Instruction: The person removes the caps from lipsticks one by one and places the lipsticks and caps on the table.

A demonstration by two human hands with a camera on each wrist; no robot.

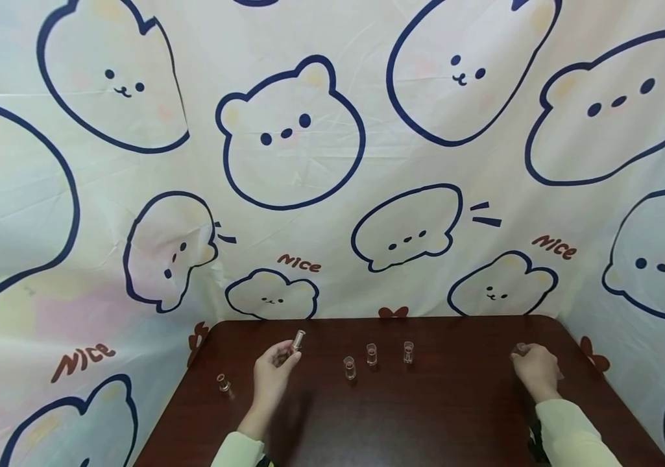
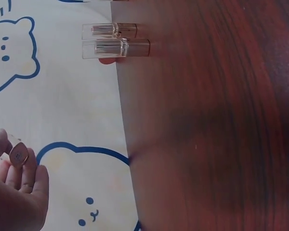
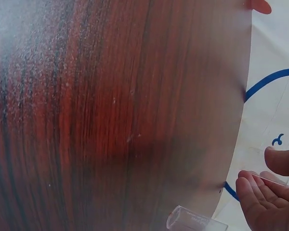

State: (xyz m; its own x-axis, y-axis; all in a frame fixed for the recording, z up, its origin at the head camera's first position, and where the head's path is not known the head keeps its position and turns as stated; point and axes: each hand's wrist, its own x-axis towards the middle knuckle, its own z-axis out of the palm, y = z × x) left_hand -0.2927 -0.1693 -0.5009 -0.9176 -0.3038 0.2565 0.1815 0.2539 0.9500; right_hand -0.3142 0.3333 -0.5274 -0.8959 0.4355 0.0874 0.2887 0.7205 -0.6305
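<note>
My left hand point(image 1: 274, 371) is raised above the table's left part and pinches a gold-coloured lipstick tube point(image 1: 298, 340) between thumb and fingers. In the left wrist view the round end of this lipstick tube point(image 2: 19, 155) faces the camera. At the far right my right hand point(image 1: 534, 371) pinches a clear plastic piece point(image 1: 521, 348), mostly hidden by the fingers. Beside that hand, in the right wrist view, is a clear cylindrical cap point(image 3: 197, 220); whether it stands or lies I cannot tell.
Three lipsticks with clear caps, a front one point(image 1: 350, 368), a middle one point(image 1: 372, 354) and a right one point(image 1: 408, 352), stand mid-table. Another small tube point(image 1: 224, 383) is near the left edge. A patterned cloth point(image 1: 332, 162) hangs behind the dark wooden table point(image 1: 414, 421).
</note>
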